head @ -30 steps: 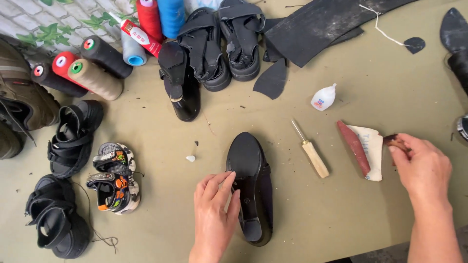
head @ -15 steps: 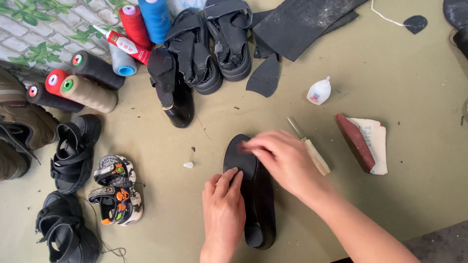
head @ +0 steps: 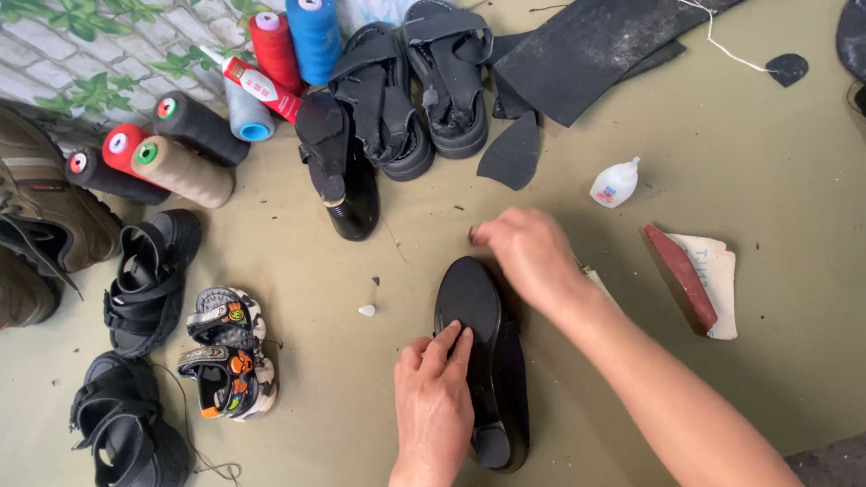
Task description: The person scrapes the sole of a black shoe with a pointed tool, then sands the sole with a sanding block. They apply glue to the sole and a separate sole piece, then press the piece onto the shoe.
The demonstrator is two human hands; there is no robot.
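Head view, looking straight down at a greenish work surface [head: 767, 379]. Nearest, at the bottom centre of the frame, the left hand [head: 435, 406] lies flat and open, fingers pressing on the sole of a black shoe [head: 483, 361] that rests sole-up, toe toward the top of the frame. Just above it, the right hand [head: 528, 252] reaches in from the lower right, fingers pinched together at the shoe's toe end; whether something small sits between the fingertips, I cannot tell. To the right, a red-edged sanding block on a scrap of paper [head: 699, 280] lies apart from the shoe. At lower left sit black sandals [head: 144, 280] and a small patterned child's sandal [head: 225, 352]. Farther up, a small white glue bottle [head: 615, 183] stands right of centre, and another black shoe [head: 343, 167] lies sole-up at centre. Beyond it, a pair of worn black sandals [head: 424, 86] and sheets of black rubber [head: 586, 45] fill the top. Thread cones [head: 180, 167] in red, blue, grey and tan, with a red glue tube [head: 257, 86], crowd the upper left.
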